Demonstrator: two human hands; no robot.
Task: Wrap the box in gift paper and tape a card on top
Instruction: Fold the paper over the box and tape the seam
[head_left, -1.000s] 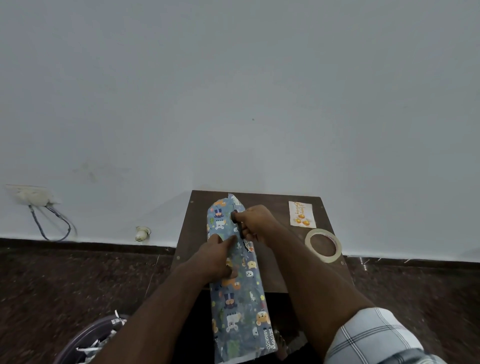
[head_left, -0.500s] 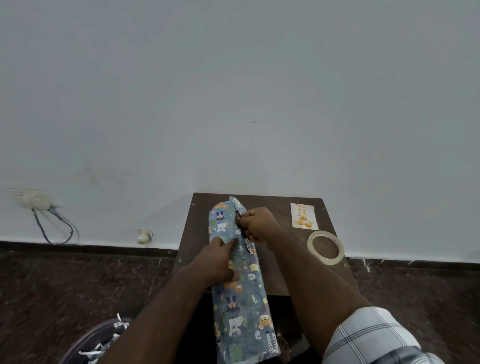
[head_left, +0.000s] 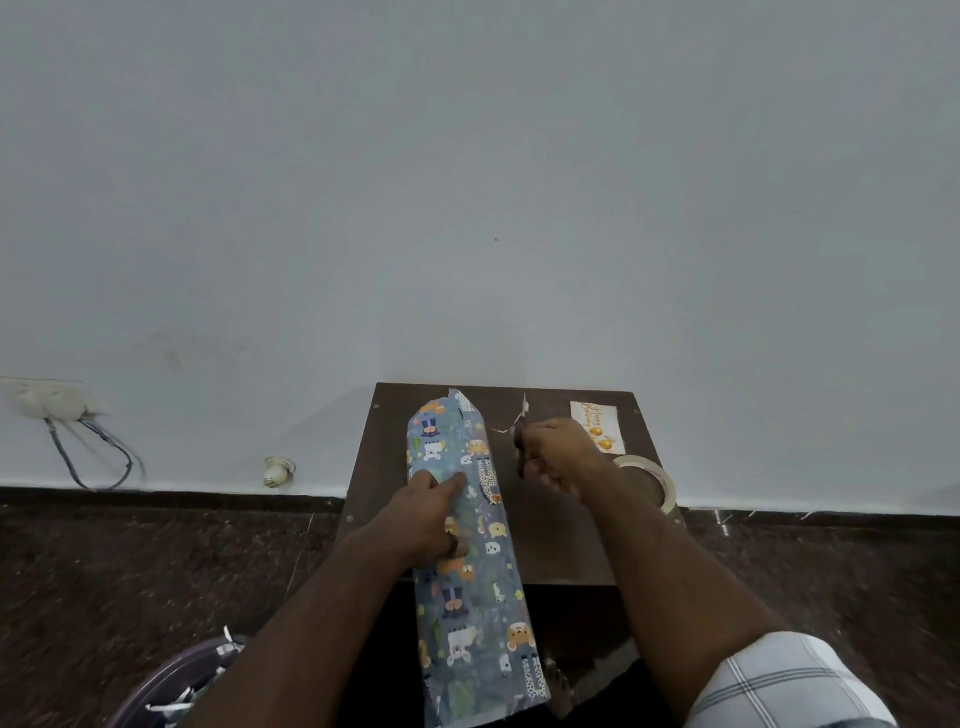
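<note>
A long parcel in blue cartoon-animal gift paper (head_left: 467, 571) lies lengthwise on the small brown table (head_left: 561, 545) and overhangs its near edge. The box inside is hidden. My left hand (head_left: 426, 519) presses flat on the paper near its middle. To the right of the parcel and apart from it, my right hand (head_left: 558, 452) grips a dark cutting tool (head_left: 519, 447). A thin pale sliver (head_left: 522, 410) sticks up at the tool's tip. The white card (head_left: 595, 426) with orange print lies at the table's far right corner. The tape roll (head_left: 649, 475) sits beside it, partly behind my right forearm.
A round bin (head_left: 171, 680) with paper scraps stands on the dark floor at lower left. A wall socket (head_left: 47, 400) with cables hangs at the left, and a small white fitting (head_left: 278, 470) sits near the skirting. A bare foot (head_left: 558, 686) shows under the table.
My right hand has drawn away from the parcel's top seam to the right, taking the dark tool and a thin sliver with it. My left hand stays on the paper.
</note>
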